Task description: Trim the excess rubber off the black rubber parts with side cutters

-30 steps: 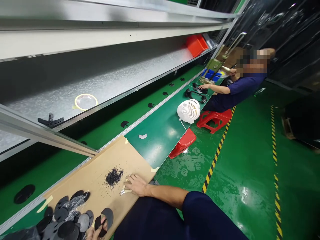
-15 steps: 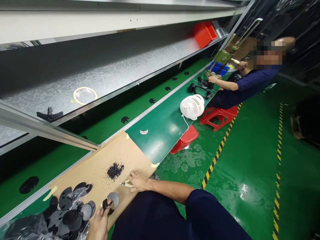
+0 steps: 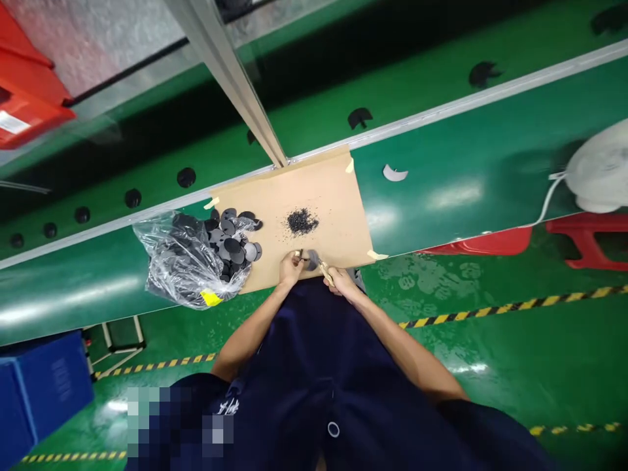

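Note:
At the near edge of the brown cardboard sheet (image 3: 338,186), my left hand (image 3: 289,269) is closed on a small black plastic part (image 3: 303,254). My right hand (image 3: 339,282) grips pliers (image 3: 326,271) with cream handles, their tip pointing at the black part. Between both hands lies a round grey disc (image 3: 312,260). Just beyond sits a pile of tiny black scraps (image 3: 301,222). To the left, loose black and grey discs (image 3: 232,248) spill from a clear plastic bag (image 3: 171,261).
A pale curved piece (image 3: 395,173) lies on the green bench to the right, with a white fan (image 3: 601,169) farther along. Black parts sit in a row on the green strip behind the rail. A metal post (image 3: 240,91) rises behind the cardboard. A red stool (image 3: 589,239) stands at the right.
My view has swung left and down from the co-worker to my own bench. My hands have come closer together, the pliers now beside the black part.

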A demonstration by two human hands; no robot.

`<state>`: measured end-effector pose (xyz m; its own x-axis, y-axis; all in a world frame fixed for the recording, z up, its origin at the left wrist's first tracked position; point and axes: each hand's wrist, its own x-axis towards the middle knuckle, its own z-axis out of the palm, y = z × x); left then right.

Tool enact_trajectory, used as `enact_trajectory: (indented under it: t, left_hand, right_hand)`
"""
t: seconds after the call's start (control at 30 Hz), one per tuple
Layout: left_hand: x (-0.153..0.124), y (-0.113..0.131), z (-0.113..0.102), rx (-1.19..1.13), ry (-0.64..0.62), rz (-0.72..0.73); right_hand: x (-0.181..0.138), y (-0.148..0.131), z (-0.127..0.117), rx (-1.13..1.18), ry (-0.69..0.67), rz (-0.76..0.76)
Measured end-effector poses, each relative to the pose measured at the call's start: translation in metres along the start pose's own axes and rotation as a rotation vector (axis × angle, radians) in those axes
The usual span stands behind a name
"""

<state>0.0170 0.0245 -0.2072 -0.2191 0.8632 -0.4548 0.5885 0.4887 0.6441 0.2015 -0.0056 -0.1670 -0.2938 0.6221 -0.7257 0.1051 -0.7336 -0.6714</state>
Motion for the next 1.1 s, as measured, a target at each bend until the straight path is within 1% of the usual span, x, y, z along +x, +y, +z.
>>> enact_trajectory:
  t: [0.13, 0.3, 0.47, 0.7, 0.87, 1.1]
  left_hand:
    - [-0.002, -0.001, -0.002, 0.036, -0.030, 0.059]
    - [-0.003, -0.003, -0.005, 0.076, -0.062, 0.102]
    - [-0.001, -0.004, -0.007, 0.107, -0.079, 0.127]
    - [-0.003, -0.004, -0.007, 0.133, -0.129, 0.160]
    - [-0.002, -0.005, -0.008, 0.146, -0.165, 0.172]
    - [0.002, -0.007, -0.010, 0.160, -0.196, 0.209]
  right_hand:
    - [0.002, -0.008, 0.009, 0.112, -0.013, 0.116]
    - [0.016, -0.018, 0.019, 0.181, -0.036, 0.207]
    - [0.025, -0.018, 0.028, 0.213, -0.053, 0.232]
    - [0.029, -0.015, 0.031, 0.226, -0.014, 0.246]
    - [0.027, -0.019, 0.033, 0.222, 0.004, 0.271]
    - [0.031, -0.025, 0.037, 0.186, 0.019, 0.347]
